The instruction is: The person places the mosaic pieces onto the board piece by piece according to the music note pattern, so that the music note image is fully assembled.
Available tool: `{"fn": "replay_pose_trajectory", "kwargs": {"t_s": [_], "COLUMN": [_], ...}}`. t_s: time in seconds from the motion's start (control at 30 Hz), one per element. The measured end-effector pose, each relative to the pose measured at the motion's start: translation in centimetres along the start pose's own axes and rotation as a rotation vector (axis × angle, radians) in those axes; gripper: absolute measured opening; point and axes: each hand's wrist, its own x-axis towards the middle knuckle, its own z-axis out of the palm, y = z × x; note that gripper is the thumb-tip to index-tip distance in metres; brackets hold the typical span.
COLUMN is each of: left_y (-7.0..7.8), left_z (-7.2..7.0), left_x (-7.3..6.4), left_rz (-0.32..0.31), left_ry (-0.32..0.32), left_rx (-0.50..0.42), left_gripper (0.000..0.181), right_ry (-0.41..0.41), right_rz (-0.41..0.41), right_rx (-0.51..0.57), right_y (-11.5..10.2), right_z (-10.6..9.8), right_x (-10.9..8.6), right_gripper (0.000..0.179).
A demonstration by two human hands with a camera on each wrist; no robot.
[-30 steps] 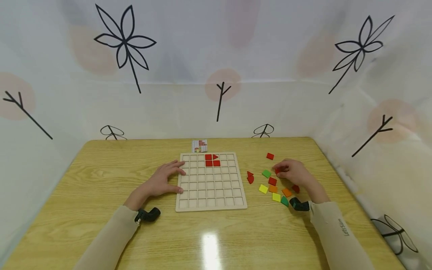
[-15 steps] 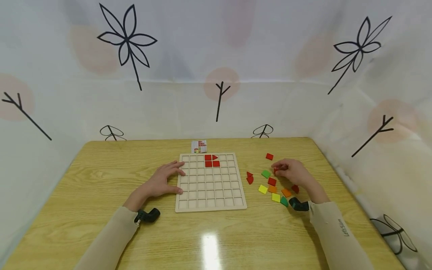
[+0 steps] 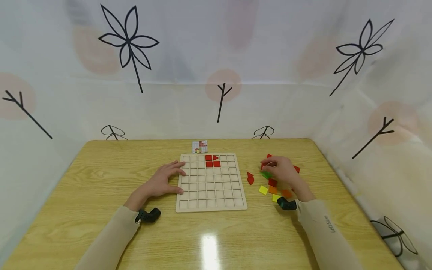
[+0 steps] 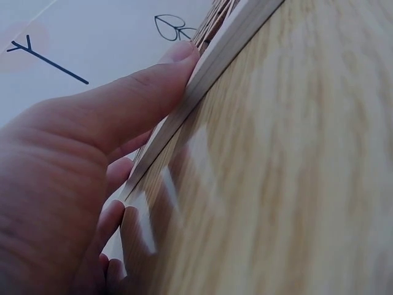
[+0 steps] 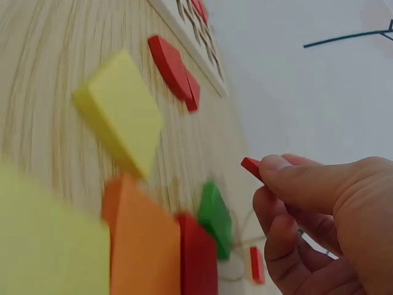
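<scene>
Wooden board (image 3: pixel 210 185) holds four red tiles (image 3: pixel 209 164); right hand (image 3: pixel 281 171) pinches one red piece (image 5: pixel 250 166); relaxed left hand (image 3: pixel 161 182) touches board.

You wear plain beige long sleeves (image 3: pixel 109 234), small dark lettering (image 3: pixel 330 224) along the right forearm, and a bent black device (image 3: pixel 148 215) at each cuff.

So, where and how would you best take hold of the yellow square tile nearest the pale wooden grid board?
Probably pinch the yellow square tile by its near and far edges, coming from above: it lies flat and looks thick at the edge, while an orange square tile crowds its right side.
</scene>
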Motion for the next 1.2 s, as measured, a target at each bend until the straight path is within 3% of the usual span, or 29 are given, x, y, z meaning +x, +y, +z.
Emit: {"fn": "replay_pose_trajectory", "kwargs": {"t_s": [0.3,0.57,0.67,0.9,1.2], "left_y": [0.0,-0.2,-0.3,-0.4,-0.5], "left_z": [0.0,0.1,0.1,0.1,0.2], "left_x": [0.0,-0.1,-0.1,0.0,0.0], "left_rz": [-0.003,-0.01,-0.015,-0.012,-0.006], "left_ry": [0.0,-0.003,-0.006,-0.004,-0.002], "left_rx": [-0.007,-0.004,-0.004,0.001,0.009], "left_gripper": [0.052,0.054,0.054,0.055,0.056], "right_ry": [-0.012,-0.068,-0.06,-0.049,-0.053], "right_rz": [-0.063,0.023,0.017,-0.081,-0.04], "right_rx": [0.085,0.234,0.237,0.176,0.135], "right_y": [-2.1,-4.4,-5.1,-6.0,-6.7], "right_z": [2.9,5.1,5.8,7.4,8.5], "right_x": [2.1,3.5,4.1,5.3,6.0], "right_gripper": [0.022,0.02,0.019,0.02,0.018]}}
